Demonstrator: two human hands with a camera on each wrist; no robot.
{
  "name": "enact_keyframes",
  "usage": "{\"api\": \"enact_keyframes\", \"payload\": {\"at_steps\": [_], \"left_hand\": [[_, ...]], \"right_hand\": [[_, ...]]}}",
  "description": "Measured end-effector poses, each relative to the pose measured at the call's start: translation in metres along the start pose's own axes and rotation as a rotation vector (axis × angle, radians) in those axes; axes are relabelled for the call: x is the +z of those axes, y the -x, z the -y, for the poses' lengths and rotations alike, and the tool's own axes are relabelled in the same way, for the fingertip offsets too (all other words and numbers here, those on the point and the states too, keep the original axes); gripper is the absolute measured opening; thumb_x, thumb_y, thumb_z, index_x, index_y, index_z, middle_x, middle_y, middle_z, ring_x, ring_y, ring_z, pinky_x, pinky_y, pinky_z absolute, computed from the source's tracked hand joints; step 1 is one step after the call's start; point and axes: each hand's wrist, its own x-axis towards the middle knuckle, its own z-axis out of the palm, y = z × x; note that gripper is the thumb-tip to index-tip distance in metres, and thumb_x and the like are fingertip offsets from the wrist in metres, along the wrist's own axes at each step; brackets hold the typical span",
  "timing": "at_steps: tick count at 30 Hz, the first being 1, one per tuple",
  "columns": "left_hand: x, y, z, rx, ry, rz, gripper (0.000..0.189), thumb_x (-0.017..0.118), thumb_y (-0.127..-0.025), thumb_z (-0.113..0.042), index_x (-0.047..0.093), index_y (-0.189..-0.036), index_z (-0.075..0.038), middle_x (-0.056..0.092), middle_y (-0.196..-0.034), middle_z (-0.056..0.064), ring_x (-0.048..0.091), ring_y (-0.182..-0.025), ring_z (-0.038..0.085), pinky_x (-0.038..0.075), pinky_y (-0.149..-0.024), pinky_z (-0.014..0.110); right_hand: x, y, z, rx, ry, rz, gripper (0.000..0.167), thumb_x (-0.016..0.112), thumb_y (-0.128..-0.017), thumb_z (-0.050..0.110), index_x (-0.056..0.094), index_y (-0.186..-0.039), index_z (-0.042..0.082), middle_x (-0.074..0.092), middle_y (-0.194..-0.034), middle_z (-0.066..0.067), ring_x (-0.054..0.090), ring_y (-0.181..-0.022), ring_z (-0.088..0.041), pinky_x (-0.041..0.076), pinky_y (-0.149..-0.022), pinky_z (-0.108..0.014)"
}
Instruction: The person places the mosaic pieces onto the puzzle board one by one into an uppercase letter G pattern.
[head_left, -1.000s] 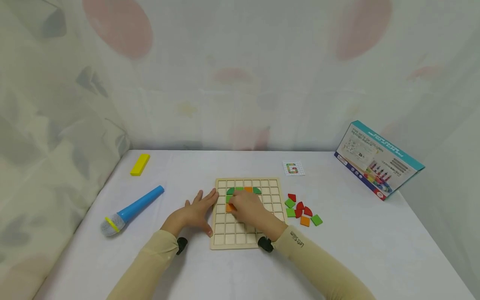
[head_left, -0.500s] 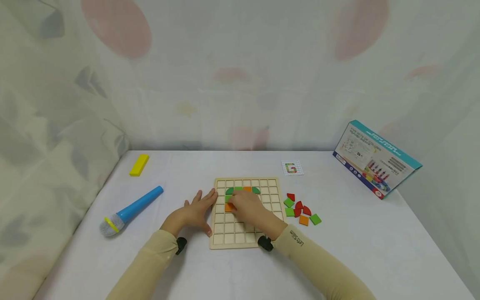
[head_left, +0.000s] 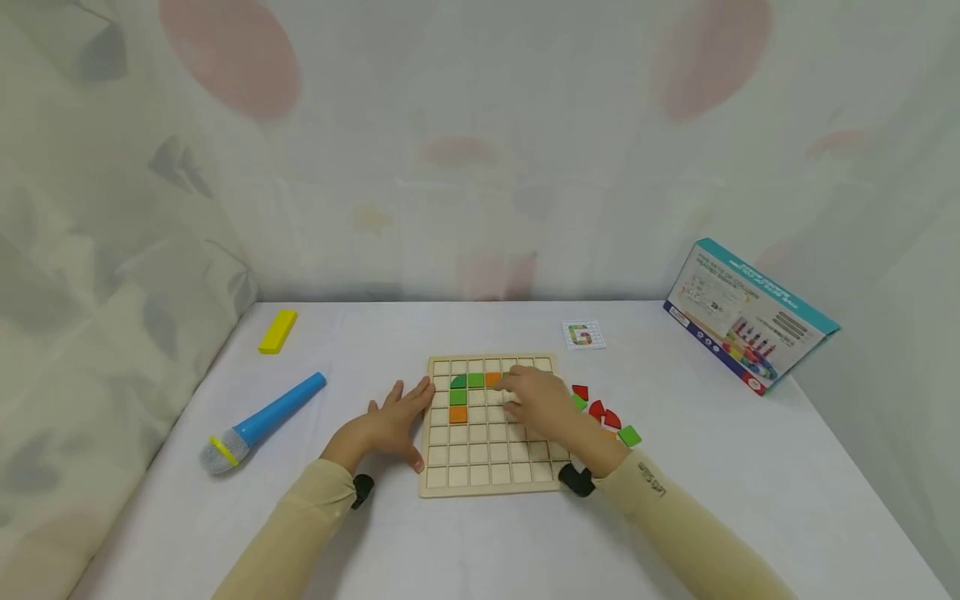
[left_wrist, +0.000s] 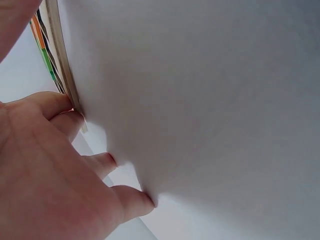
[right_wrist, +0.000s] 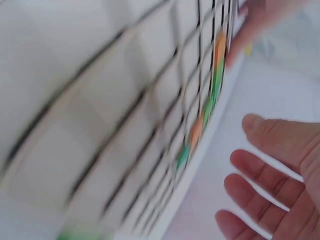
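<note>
The wooden grid board (head_left: 480, 454) lies flat on the white table. My left hand (head_left: 388, 423) rests at its left edge, fingers spread, fingertips touching edge and cloth in the left wrist view. My right hand (head_left: 546, 406) hovers over the board's right half, holding nothing; the right wrist view shows its fingers (right_wrist: 252, 192) apart and loosely bent. On the board, a dark green quarter-round tile (head_left: 458, 382) fills a corner, with a green square (head_left: 476, 380) and orange square (head_left: 492, 379) to its right. Below it sit another green square (head_left: 458, 397) and an orange square (head_left: 457, 414).
Loose red quarter-round pieces (head_left: 612, 418) and green squares (head_left: 629, 435) lie right of the board, partly behind my right forearm. Behind them is a pattern card (head_left: 582, 335) showing a G. A cardboard box (head_left: 750, 321) stands back right. A toy microphone (head_left: 273, 414) and yellow block (head_left: 278, 332) lie left.
My right hand has lifted off the orange square in the left column and moved right, uncovering the left column tiles. The left hand has stayed at the board's edge.
</note>
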Motion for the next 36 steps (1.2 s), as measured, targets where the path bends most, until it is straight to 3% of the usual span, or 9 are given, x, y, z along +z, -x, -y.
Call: {"api": "enact_keyframes", "payload": {"at_steps": [5, 9, 17, 26, 36], "left_hand": [[0.001, -0.002, 0.0, -0.013, -0.027, 0.003, 0.124, 0.089, -0.051, -0.029, 0.015, -0.149, -0.015, 0.003, -0.155, 0.003, -0.007, -0.139, 0.039, 0.001, -0.097, 0.073], [0.001, -0.003, 0.002, -0.008, -0.034, 0.005, 0.124, 0.089, -0.051, -0.03, 0.014, -0.149, -0.015, 0.002, -0.155, 0.003, -0.007, -0.139, 0.039, 0.001, -0.097, 0.073], [-0.001, -0.001, 0.003, 0.008, -0.028, 0.004, 0.126, 0.089, -0.05, -0.03, 0.013, -0.149, -0.013, 0.002, -0.155, 0.005, -0.007, -0.138, 0.041, 0.001, -0.095, 0.074], [-0.001, -0.001, 0.001, 0.02, -0.024, -0.002, 0.125, 0.089, -0.049, -0.029, 0.014, -0.149, -0.011, 0.004, -0.155, 0.007, -0.006, -0.138, 0.042, 0.001, -0.095, 0.075], [-0.001, -0.001, 0.002, 0.021, -0.016, 0.006, 0.126, 0.089, -0.049, -0.031, 0.013, -0.149, -0.013, 0.003, -0.155, 0.006, -0.008, -0.138, 0.041, 0.001, -0.095, 0.074]], "right_hand": [[-0.026, 0.042, -0.046, 0.11, -0.045, -0.022, 0.032, 0.072, -0.079, 0.015, 0.067, -0.11, 0.012, 0.063, -0.107, -0.001, 0.06, -0.096, -0.019, 0.051, -0.079, -0.035], [-0.043, 0.077, -0.074, 0.212, -0.096, -0.015, 0.032, 0.071, -0.081, 0.014, 0.066, -0.112, 0.01, 0.063, -0.104, -0.004, 0.058, -0.087, -0.019, 0.052, -0.075, -0.035], [-0.047, 0.126, -0.107, 0.275, -0.113, 0.034, 0.029, 0.071, -0.08, 0.011, 0.067, -0.109, 0.011, 0.064, -0.103, -0.003, 0.056, -0.081, -0.015, 0.052, -0.072, -0.032], [-0.027, 0.136, -0.114, 0.225, -0.054, 0.095, 0.028, 0.074, -0.077, 0.012, 0.069, -0.105, 0.012, 0.064, -0.107, -0.004, 0.059, -0.101, -0.024, 0.05, -0.084, -0.041], [-0.019, 0.133, -0.114, 0.171, 0.009, 0.067, 0.029, 0.076, -0.074, 0.012, 0.07, -0.102, 0.012, 0.065, -0.1, 0.0, 0.061, -0.095, -0.019, 0.052, -0.081, -0.039]]}}
